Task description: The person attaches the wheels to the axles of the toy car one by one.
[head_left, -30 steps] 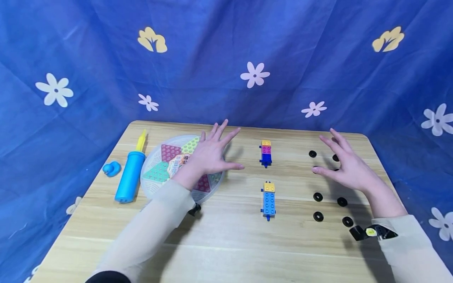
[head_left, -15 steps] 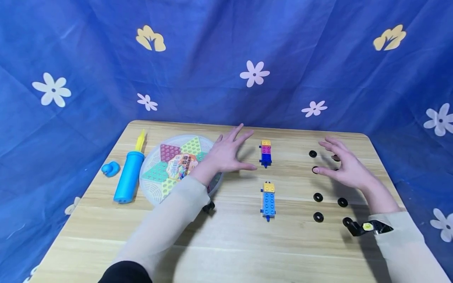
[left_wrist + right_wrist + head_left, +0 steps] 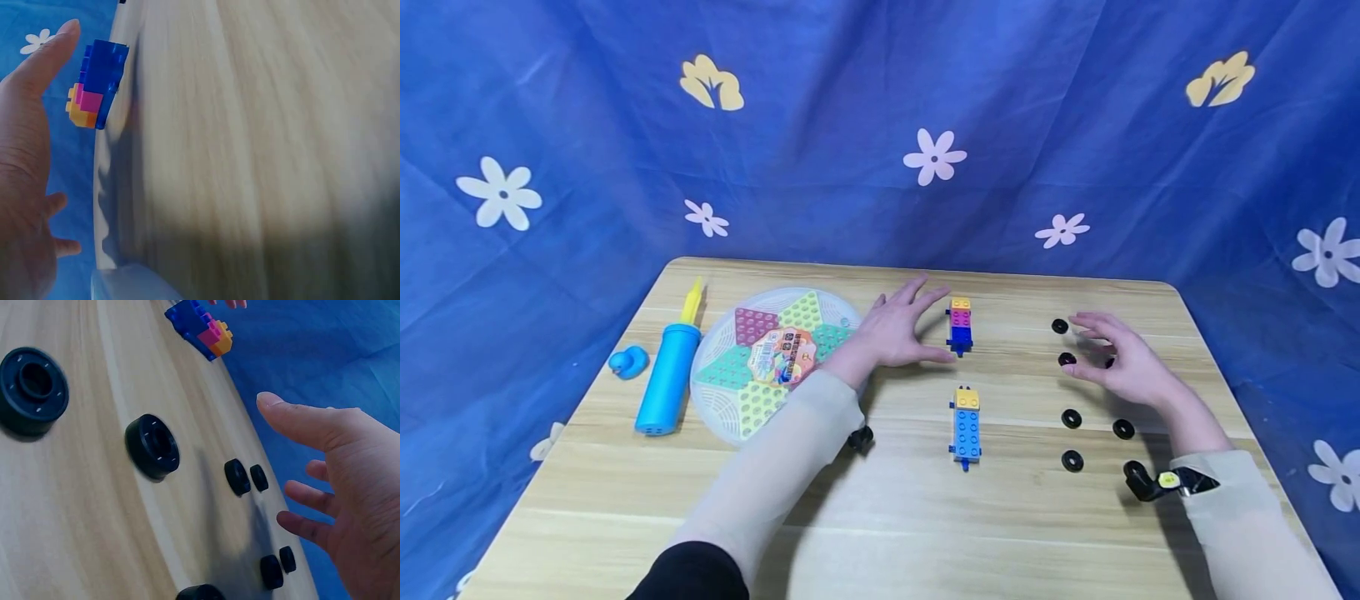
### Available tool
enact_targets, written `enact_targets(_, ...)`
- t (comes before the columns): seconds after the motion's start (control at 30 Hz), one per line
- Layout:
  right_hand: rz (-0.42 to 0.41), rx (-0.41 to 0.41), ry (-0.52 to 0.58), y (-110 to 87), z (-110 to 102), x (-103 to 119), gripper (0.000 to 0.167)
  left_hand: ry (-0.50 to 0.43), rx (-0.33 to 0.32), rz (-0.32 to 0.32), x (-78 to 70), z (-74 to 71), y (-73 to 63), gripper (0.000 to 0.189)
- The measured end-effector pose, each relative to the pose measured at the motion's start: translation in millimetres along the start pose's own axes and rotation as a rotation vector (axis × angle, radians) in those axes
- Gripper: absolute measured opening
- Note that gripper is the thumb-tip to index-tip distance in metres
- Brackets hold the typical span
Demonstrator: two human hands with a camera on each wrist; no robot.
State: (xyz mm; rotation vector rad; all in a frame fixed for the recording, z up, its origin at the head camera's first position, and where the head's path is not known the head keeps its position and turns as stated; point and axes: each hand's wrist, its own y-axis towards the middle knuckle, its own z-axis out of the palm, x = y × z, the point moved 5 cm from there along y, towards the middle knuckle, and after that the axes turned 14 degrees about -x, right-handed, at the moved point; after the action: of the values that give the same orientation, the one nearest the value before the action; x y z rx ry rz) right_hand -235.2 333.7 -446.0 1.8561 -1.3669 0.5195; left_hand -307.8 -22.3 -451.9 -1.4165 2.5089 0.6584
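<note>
My left hand (image 3: 895, 333) hovers with thumb and fingers spread, just left of a small toy car (image 3: 960, 325) of dark blue, pink and orange-yellow blocks. A gap shows between this hand and the car in the left wrist view. Closer to me lies a second toy car (image 3: 967, 427), light blue with a yellow block in front. On the right, my right hand (image 3: 1123, 367) hangs over several black toy wheels (image 3: 1071, 418), its fingers loosely bent and holding nothing. One wheel (image 3: 1067, 359) is by its thumb tip in the head view; the right wrist view shows them apart.
At left, a round Chinese checkers board (image 3: 726, 333) sits partly under my left forearm. Beyond it lie a blue hand pump (image 3: 668, 379) with a yellow nozzle and a blue rubber duck (image 3: 628, 362). Blue flowered cloth (image 3: 820, 125) hangs behind the wooden table (image 3: 925, 533).
My left hand has moved right, from above the board toward the far car. The right hand has come slightly nearer to me, and its fingers have drawn in. Cars and wheels have stayed put.
</note>
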Motion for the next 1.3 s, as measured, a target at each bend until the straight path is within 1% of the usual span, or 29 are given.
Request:
enact_targets(0.13, -0.023, 0.012, -0.049, -4.0, 3, -7, 0.072, 0.005, 0.024, 0.009, -4.2, 6.3, 4.8, 0.114)
enact_targets(0.2, -0.019, 0.009, -0.062, -5.3, 5, -10, 0.069, 0.007, 0.033, 0.017, -6.0, 9.7, 7.1, 0.115)
enact_targets(0.3, -0.012, 0.006, -0.065, -6.7, 6, -13, 0.065, 0.008, 0.035, 0.038, -9.0, 14.9, 11.2, 0.114)
enact_targets(0.4, -0.015, -0.004, -0.07, -7.5, 7, -14, 0.061, 0.009, 0.037, 0.047, -12.2, 20.1, 15.3, 0.113)
enact_targets(0.57, -0.027, -0.008, -0.088, -7.9, 9, -16, 0.055, 0.001, 0.055, 0.024, -13.2, 28.9, 19.8, 0.114)
enact_targets(0.67, -0.028, -0.003, -0.097, -7.9, 11, -17, 0.052, -0.002, 0.065, 0.02, -12.7, 32.9, 21.6, 0.114)
enact_targets(0.9, 0.007, 0.041, -0.133, -6.6, 17, -20, 0.048, -0.003, 0.08, 0.011, -11.4, 37.0, 25.3, 0.11)
enact_targets(1.07, 0.026, 0.073, -0.153, -4.9, 19, -20, 0.041, -0.018, 0.079, 0.002, -11.5, 39.2, 27.7, 0.106)
enact_targets(1.17, 0.033, 0.094, -0.161, -4.7, 21, -21, 0.036, -0.045, 0.066, 0.016, -12.9, 39.4, 28.5, 0.106)
enact_targets(1.3, 0.037, 0.107, -0.167, -4.8, 22, -20, 0.03, -0.105, 0.043, 0.057, -16.4, 37.2, 27.9, 0.106)
